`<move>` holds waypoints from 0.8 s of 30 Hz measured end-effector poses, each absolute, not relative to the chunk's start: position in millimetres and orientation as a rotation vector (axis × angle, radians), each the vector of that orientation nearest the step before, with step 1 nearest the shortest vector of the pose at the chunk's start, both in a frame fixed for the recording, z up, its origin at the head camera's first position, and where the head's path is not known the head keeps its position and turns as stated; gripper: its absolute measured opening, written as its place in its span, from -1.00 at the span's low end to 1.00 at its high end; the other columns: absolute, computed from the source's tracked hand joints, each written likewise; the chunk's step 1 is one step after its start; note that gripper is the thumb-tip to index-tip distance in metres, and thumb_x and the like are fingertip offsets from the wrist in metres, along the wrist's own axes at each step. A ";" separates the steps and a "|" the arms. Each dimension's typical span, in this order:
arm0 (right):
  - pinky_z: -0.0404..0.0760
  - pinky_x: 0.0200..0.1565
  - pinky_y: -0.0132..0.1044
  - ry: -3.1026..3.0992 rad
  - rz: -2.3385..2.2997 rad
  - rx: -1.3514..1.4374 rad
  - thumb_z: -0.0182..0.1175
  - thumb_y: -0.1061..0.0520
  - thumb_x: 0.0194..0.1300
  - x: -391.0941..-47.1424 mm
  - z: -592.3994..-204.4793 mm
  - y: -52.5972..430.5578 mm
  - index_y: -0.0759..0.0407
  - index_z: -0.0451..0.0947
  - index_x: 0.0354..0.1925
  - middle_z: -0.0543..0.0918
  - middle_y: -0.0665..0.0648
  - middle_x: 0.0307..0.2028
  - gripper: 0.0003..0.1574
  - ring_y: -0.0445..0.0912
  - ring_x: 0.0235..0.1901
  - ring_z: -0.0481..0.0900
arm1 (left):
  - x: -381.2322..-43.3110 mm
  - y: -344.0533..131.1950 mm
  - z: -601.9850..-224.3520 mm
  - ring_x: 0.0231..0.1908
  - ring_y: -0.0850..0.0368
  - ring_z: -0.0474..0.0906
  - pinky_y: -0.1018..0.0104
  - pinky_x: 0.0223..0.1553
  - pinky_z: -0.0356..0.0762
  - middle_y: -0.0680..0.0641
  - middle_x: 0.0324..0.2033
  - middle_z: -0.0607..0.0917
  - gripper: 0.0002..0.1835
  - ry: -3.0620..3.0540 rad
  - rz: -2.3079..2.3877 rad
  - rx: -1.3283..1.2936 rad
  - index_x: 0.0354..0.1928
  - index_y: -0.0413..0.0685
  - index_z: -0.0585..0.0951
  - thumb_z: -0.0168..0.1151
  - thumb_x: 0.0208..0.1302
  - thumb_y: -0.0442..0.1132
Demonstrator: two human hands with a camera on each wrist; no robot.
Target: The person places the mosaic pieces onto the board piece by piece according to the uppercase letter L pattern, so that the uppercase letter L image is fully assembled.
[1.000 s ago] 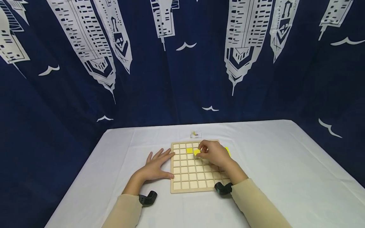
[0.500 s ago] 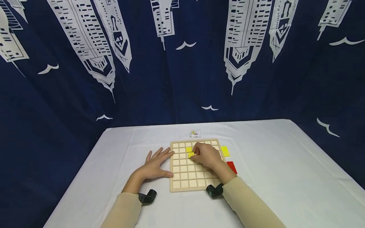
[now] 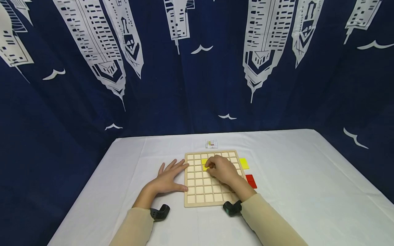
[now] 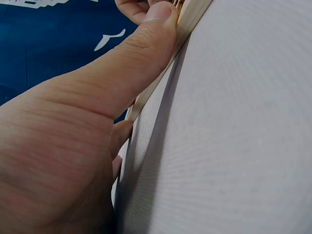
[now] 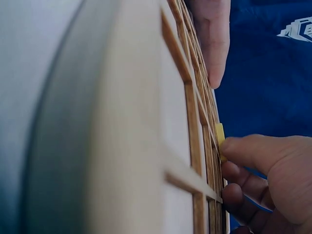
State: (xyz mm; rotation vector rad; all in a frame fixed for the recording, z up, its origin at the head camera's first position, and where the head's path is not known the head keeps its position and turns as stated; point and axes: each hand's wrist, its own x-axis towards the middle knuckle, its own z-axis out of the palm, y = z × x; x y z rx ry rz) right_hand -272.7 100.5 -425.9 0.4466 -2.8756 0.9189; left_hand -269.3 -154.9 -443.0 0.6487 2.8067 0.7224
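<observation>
A wooden grid board [image 3: 191, 191] lies on the white table. One yellow square tile [image 3: 204, 161] sits in a cell in its upper part. Just below it is a second yellow tile [image 3: 204, 168], partly covered by my right hand [image 3: 223, 169]. In the right wrist view, the thumb and curled fingers pinch that yellow tile [image 5: 220, 132] at the grid's surface. My left hand [image 3: 169, 179] has its fingers spread, with fingertips and thumb touching the board's left edge. The left wrist view shows the thumb [image 4: 131, 63] against the wooden rim.
Yellow tiles [image 3: 244, 163] and red tiles [image 3: 250, 181] lie against the board's right side. Behind the board is a small printed grid card [image 3: 211, 144]. A dark blue patterned curtain [image 3: 184, 85] hangs behind the table.
My right hand has moved left over the board with the yellow tile, bringing it below the other yellow tile. The tiles at the right came into view. My left hand has stayed put.
</observation>
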 end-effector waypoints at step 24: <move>0.55 -0.15 -0.27 -2.821 1.069 0.577 0.30 0.22 0.29 -264.6 -415.9 119.0 0.09 0.70 -0.09 0.68 0.02 -0.20 -0.79 -0.18 -0.30 0.53 | -269.2 -154.6 -445.7 0.61 -0.16 -0.21 -0.35 0.50 -0.53 0.02 0.59 0.09 0.07 2.814 0.741 0.639 0.51 0.30 0.26 0.49 -0.09 0.32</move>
